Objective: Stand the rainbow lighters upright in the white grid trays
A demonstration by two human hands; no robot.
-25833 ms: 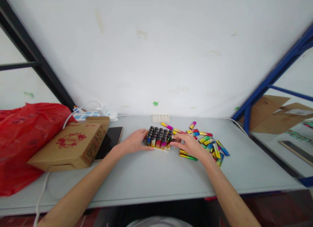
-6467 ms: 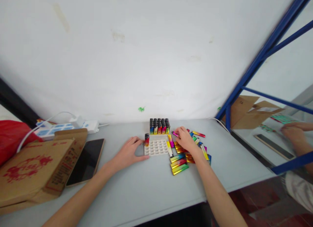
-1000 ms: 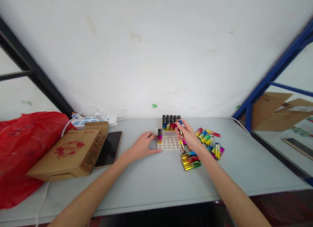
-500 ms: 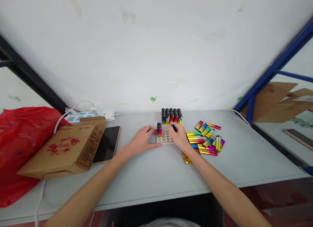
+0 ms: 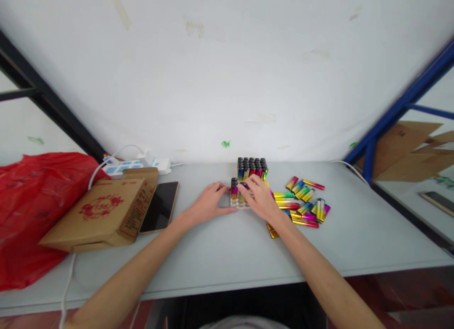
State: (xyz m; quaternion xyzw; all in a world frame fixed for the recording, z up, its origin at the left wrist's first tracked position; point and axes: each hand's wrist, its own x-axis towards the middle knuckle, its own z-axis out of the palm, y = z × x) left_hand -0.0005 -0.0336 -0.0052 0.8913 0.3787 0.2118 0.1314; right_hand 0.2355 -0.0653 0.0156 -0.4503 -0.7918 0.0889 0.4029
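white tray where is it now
In the head view, the white tray is near the centre, left hand at its left edge, right hand over it, packed upright lighters just behind.

left hand [image 5: 212,203]: thumb spread from fingers | right hand [image 5: 261,198]: fingers bent, pinching | forearms [image 5: 142,265]: bare, angled inward

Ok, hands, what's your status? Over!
Left hand at left edge of tray. Right hand on lighter, hiding part of tray. Loose lighters to the right.
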